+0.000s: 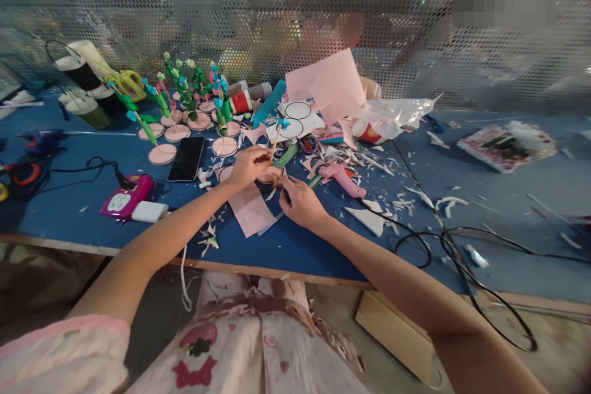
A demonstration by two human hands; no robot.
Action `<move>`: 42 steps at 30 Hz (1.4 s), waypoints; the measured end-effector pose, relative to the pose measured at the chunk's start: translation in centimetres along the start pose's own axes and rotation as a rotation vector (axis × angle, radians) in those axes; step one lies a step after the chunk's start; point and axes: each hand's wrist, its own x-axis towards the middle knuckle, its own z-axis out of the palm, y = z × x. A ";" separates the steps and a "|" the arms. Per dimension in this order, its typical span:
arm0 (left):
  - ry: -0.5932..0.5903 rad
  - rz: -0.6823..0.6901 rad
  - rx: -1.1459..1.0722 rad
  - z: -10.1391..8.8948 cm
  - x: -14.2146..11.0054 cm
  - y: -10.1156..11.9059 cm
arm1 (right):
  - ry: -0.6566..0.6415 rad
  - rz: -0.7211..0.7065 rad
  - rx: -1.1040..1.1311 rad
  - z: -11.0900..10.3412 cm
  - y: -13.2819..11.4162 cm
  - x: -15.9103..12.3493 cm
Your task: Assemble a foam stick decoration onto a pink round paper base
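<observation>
Near the middle of the blue table, my left hand [252,166] pinches the thin stick of a paper flower [276,148] with a small blue bloom on top. The flower stands slightly tilted over a round pink base [269,177]. At the right edge of that base is my right hand [300,200], its fingers closed together; what they pinch is too small to make out. A green paper strip [289,155] shows just behind the flower stick. Beneath the hands lies a pink paper sheet [249,209]. To the right rests a pink glue gun [344,178].
Several finished paper flowers [189,98] on pink bases stand at back left. A phone [186,159] and a magenta power strip [127,196] lie left. White paper scraps [369,163] and a black cable [415,234] spread right. Behind rises a perforated metal screen [258,18].
</observation>
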 end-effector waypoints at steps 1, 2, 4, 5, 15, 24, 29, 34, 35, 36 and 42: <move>0.014 0.008 0.033 0.0 0.0 0.0 | 0.005 0.010 -0.002 -0.1 -0.1 0.0; 0.023 0.010 0.056 0.0 0.1 0.1 | 0.021 0.030 -0.013 -0.2 -0.2 0.0; 0.036 0.002 0.077 -0.1 0.0 0.2 | 0.083 0.107 -0.088 -0.9 -0.5 0.0; 0.038 -0.001 0.078 -0.1 0.0 0.3 | 0.115 0.170 -0.161 -1.4 -0.6 0.1; 0.032 0.014 0.013 0.1 -0.2 -0.2 | -0.202 0.768 -0.479 -4.4 2.0 0.4; 0.012 0.025 0.039 0.1 0.0 -0.3 | -0.099 0.685 -0.455 -4.4 4.3 0.4; 0.020 0.003 -0.007 0.2 -0.3 -0.4 | -0.064 0.628 -0.430 -6.0 4.4 1.2; 0.003 -0.019 0.001 0.2 -0.3 -0.4 | 0.034 0.314 -0.414 -7.7 5.9 4.8; 0.006 -0.018 0.007 0.2 -0.3 -0.3 | 0.016 0.267 -0.393 -7.6 6.3 5.9; 0.008 -0.013 0.008 0.1 -0.3 -0.2 | -0.011 0.232 -0.371 -7.4 6.6 7.0; 0.014 -0.006 -0.033 0.0 -0.4 0.1 | -0.305 0.247 -0.352 -4.6 7.7 12.4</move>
